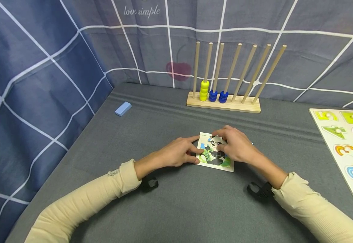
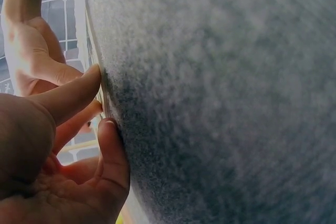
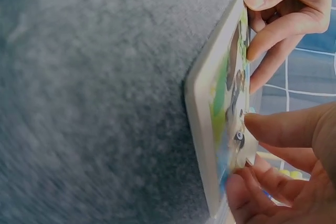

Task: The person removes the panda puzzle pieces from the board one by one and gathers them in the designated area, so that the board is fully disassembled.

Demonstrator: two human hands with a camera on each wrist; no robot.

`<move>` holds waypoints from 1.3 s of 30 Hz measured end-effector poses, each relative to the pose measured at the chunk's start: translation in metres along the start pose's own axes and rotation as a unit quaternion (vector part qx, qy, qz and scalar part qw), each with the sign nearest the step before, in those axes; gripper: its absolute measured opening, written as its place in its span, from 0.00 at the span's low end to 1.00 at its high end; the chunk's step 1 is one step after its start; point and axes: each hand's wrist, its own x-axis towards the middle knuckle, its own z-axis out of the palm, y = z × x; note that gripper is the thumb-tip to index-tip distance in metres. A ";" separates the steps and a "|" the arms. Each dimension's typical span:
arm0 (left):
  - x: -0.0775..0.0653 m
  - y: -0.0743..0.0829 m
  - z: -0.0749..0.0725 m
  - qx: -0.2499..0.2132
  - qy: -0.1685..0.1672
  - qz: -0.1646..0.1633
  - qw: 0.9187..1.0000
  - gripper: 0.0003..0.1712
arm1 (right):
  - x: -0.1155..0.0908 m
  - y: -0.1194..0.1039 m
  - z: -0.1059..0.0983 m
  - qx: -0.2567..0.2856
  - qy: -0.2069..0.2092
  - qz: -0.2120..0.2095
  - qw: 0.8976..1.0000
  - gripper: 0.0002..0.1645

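Note:
A small square panda jigsaw puzzle [image 1: 214, 166] in a pale wooden frame lies flat on the grey surface. At its left edge, my left hand [image 1: 176, 152] rests with spread, slightly bent fingers: the thumb touches the near-left corner, another finger reaches onto the picture. My right hand [image 1: 236, 145] is over the far-right part. In the right wrist view, its thumb and fingers pinch a puzzle piece [image 3: 240, 139] with the panda's eye on it, which stands slightly raised from the board. Those fingers hide the far-right corner of the puzzle.
Behind the puzzle stands a wooden peg rack [image 1: 225, 105] with yellow and blue beads on several rods. A blue block [image 1: 123, 109] lies at the far left. To the right is a number and shape board [image 1: 343, 162], cut off by the view. A checked curtain [image 1: 152, 47] hangs behind.

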 end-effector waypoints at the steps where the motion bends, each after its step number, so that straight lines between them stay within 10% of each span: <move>1: 0.000 0.000 0.000 0.001 0.000 -0.001 1.000 0.23 | 0.000 0.000 0.000 -0.003 -0.004 -0.001 1.000 0.22; 39: 0.000 0.000 0.000 0.004 0.002 0.004 1.000 0.24 | 0.000 0.009 -0.001 0.063 0.011 0.005 0.998 0.19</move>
